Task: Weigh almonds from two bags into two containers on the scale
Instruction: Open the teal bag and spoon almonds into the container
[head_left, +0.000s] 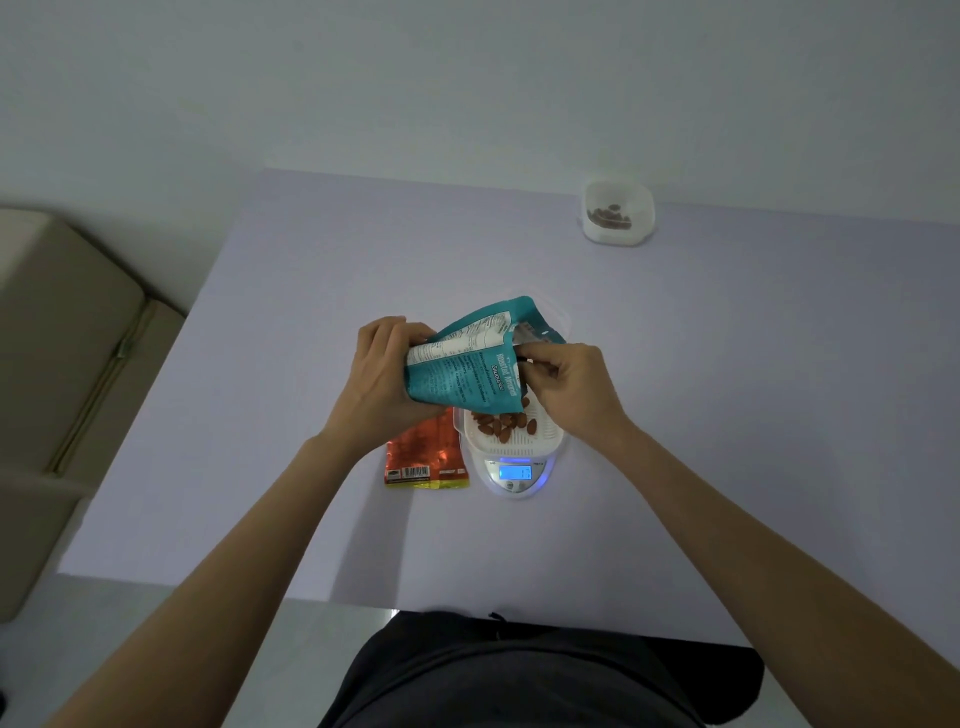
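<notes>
Teal foil bag (462, 364) covers the far part of the white ribbed plastic container (524, 441) on the small white digital scale (514, 488) — digits on its lit blue display (514, 473) too blurred to read. Orange foil bag (426, 462): top end hidden under the left hand (382, 374) & the teal foil bag. Left fingertips vanish behind the bag. Far square white tub (617, 228) — brown contents too small to identify. Beige cushion (62, 364) cut off at left edge; forearms cut off at bottom.

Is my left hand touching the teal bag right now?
Touching. The head view shows the left hand gripping the side of the teal bag, with no gap between them.
</notes>
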